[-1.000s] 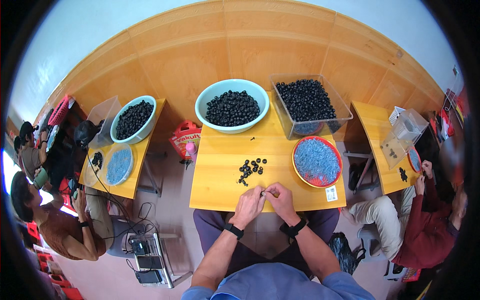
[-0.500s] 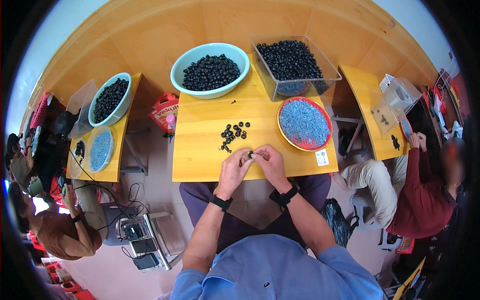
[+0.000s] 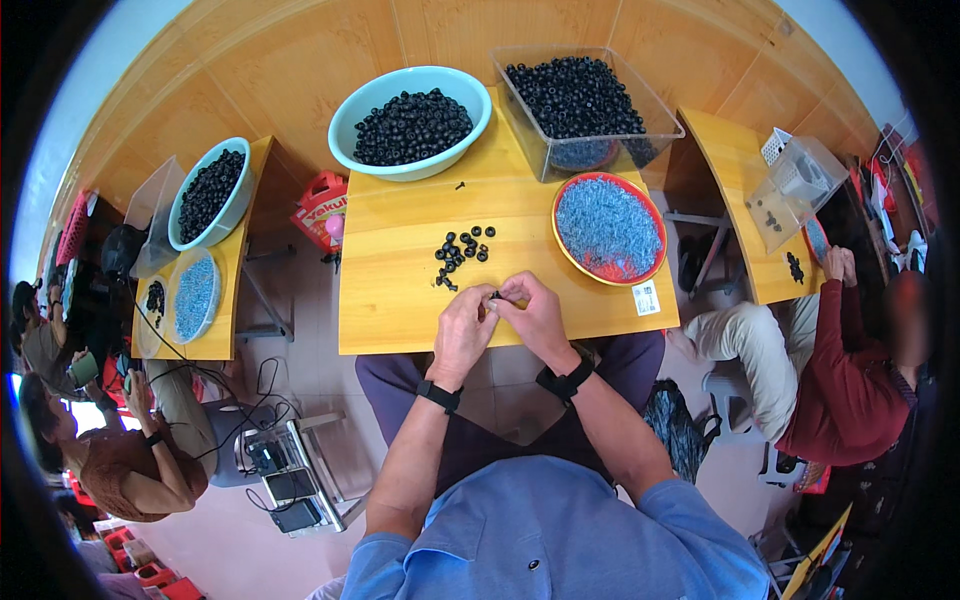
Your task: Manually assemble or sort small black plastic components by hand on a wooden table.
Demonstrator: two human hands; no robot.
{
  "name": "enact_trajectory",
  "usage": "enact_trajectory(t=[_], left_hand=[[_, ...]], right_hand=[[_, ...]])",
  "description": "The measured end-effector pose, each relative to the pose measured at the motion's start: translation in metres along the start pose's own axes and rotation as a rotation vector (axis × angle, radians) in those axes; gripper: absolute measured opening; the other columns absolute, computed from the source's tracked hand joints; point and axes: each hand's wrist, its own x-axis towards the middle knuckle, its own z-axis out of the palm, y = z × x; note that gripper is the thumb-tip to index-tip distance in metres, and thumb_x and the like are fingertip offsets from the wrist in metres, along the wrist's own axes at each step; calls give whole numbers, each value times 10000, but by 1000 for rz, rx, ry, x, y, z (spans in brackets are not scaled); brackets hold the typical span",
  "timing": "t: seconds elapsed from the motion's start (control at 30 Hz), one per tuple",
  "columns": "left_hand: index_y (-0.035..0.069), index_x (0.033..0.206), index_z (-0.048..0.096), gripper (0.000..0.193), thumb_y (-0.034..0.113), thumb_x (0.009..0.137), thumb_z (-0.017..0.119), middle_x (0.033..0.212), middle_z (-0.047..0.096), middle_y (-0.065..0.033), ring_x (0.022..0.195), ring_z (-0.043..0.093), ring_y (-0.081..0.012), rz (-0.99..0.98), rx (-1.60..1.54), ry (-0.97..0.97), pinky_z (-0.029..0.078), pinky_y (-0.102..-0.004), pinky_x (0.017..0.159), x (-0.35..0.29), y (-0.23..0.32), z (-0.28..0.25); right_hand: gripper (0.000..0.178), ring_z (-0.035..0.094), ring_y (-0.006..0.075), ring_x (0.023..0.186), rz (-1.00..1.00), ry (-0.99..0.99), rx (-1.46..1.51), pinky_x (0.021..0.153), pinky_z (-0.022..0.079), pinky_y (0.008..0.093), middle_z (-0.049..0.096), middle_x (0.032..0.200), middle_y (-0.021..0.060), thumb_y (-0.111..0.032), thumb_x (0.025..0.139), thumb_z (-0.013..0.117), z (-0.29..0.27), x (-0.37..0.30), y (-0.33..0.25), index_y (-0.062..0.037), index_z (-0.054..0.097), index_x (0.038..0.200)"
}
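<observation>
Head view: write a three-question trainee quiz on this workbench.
1. True or false: the left hand and right hand meet over the yellow table, pinching a small black part.
2. What fills the red-rimmed plate? A) black rings B) small blue-grey pieces C) water
3. Which container sits to the right of the light blue basin?

Key:
1. True.
2. B.
3. The clear plastic tub of black rings.

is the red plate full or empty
Full: the red plate is heaped nearly rim to rim with small blue-grey pieces; only its rim shows.
</observation>
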Motion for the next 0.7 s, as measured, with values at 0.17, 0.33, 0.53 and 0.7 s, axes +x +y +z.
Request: enact_trajectory(t=[0.17, 0.33, 0.53, 0.7], left_hand=[[41, 1100, 642, 281, 20, 840, 746, 828, 623, -124, 716, 640, -282, -4, -10, -28, 539, -375, 660, 1, 2, 0], [42, 1092, 638, 258, 31, 855, 739, 828, 624, -123, 717, 640, -280, -37, 20, -21, 539, -380, 665, 0, 1, 0], [41, 1091, 636, 240, 60, 876, 740, 818, 623, -127, 716, 640, -283, -10, 45, -9, 537, -385, 660, 1, 2, 1], [41, 1088, 636, 237, 65, 878, 744, 804, 621, -126, 712, 641, -281, -38, 24, 8, 535, -390, 654, 0, 0, 1]], right_hand=[[253, 727, 177, 917, 32, -19, 83, 800, 564, 307, 738, 909, 112, -104, 852, 746, -3, -1, 4, 22, 619, 1030], [246, 737, 182, 939, -11, -37, 57, 825, 565, 309, 753, 951, 132, -73, 864, 717, -2, -1, -3, 24, 618, 1066], [228, 738, 173, 945, 63, -51, 70, 831, 561, 301, 758, 956, 122, -54, 877, 702, -5, -1, 1, 30, 628, 1076], [210, 734, 165, 963, 50, -64, 101, 833, 557, 294, 753, 984, 122, -44, 887, 690, -3, 0, 6, 30, 635, 1076]])
